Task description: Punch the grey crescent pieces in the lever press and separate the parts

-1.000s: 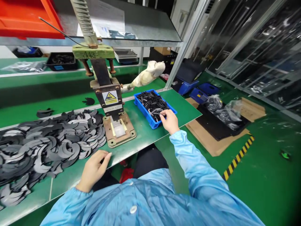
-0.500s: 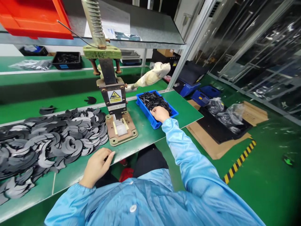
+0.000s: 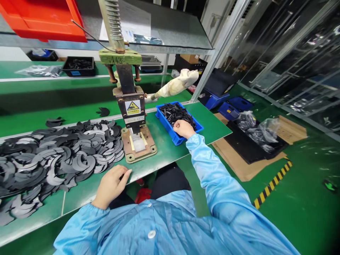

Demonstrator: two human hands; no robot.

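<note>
In the head view, my right hand [image 3: 184, 129] is inside the near side of a blue bin [image 3: 170, 131] filled with thin black plastic pieces [image 3: 177, 112]. Its fingers are pinched together; whatever is between them is too hidden to make out. My left hand [image 3: 112, 185] rests at the bench's front edge, thumb apart from the loosely bent fingers, with nothing seen in it. Between the hands stands a hand press [image 3: 130, 92], its ram down over a pale block [image 3: 138, 143] on the base. Left of the press lies a wide heap of dark crescent-shaped plastic parts [image 3: 79, 159].
The press lever [image 3: 176, 84], wrapped in pale cloth, sticks out above the blue bin. A black bin [image 3: 79, 66] of dark parts stands on the back ledge. An orange-red bin [image 3: 45, 21] sits on the upper shelf. Cardboard [image 3: 233, 164] lies on the floor at the right.
My right hand stays at the blue bin, its fingers now more tightly closed. The view has shifted slightly; my left hand keeps its place at the bench edge.
</note>
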